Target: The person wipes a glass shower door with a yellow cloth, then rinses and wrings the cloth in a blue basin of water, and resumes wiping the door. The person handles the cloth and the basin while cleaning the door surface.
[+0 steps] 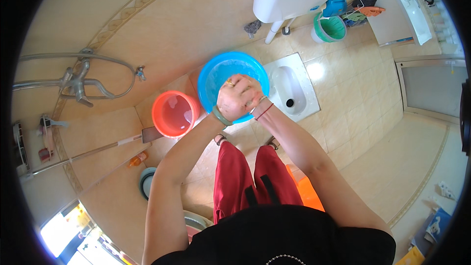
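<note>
Left hand point(233, 102) meeting right hand point(254, 95) above round blue plastic basin point(205, 86) standing on tiled floor point(351, 68); cannot tell whether grip is holding anything; keeping both centred likely containing drips.

From the person's head, above the near side of the blue basin point(204, 82), one fisheye camera faces steeply down, fairly near, taking in floor point(360, 100) around it.

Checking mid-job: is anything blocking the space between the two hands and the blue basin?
Nothing visible does. The left hand and right hand are together over the blue basin; the red bucket stands off to its left. The hands hide what is directly beneath them.
</note>
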Action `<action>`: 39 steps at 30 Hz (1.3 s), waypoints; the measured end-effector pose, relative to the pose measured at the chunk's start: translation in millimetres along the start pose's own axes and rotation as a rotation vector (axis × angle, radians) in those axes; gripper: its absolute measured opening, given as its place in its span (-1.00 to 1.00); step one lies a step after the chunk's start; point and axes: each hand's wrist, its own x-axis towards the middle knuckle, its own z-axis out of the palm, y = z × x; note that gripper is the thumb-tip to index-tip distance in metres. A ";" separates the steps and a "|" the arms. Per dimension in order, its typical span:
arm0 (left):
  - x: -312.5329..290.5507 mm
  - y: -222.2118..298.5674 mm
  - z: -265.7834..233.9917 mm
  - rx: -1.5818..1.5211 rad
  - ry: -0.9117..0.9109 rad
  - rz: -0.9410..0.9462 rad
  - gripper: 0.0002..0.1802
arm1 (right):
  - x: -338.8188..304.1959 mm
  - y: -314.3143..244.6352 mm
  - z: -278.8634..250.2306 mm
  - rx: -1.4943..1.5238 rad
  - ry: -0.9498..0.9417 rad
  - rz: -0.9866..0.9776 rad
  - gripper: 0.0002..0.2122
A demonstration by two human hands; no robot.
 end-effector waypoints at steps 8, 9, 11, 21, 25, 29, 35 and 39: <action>-26.0 19.6 -45.7 -0.273 -0.027 -0.509 -0.46 | -51.8 -55.8 32.7 -0.019 -0.124 -0.035 -0.52; -33.4 26.3 -46.6 -0.409 0.012 -0.728 -0.50 | -61.7 -63.4 38.7 -0.066 -0.156 -0.071 -0.52; -29.4 29.5 -43.9 -0.820 0.247 -1.052 -0.57 | -79.9 -72.5 48.5 -0.136 -0.248 -0.154 -0.51; 93.0 107.5 -40.0 -1.471 0.618 -1.286 -0.64 | -205.6 -133.9 39.5 -0.541 -0.303 -0.590 -0.61; 131.2 145.4 -15.8 -1.333 0.490 -1.097 -0.64 | -247.1 -183.3 15.5 -0.781 -0.197 -0.822 -0.68; 166.9 187.7 12.1 -1.163 0.217 -1.099 -0.56 | -278.4 -241.7 -21.4 -0.710 -0.184 -1.008 -0.78; 184.5 198.4 88.8 -0.949 -0.257 -0.765 -0.22 | -362.8 -274.5 -19.9 -0.983 0.132 -1.395 -0.86; 229.2 270.6 75.9 -1.157 -0.494 -0.640 -0.31 | -397.3 -311.9 -38.0 -0.853 0.387 -1.375 -0.82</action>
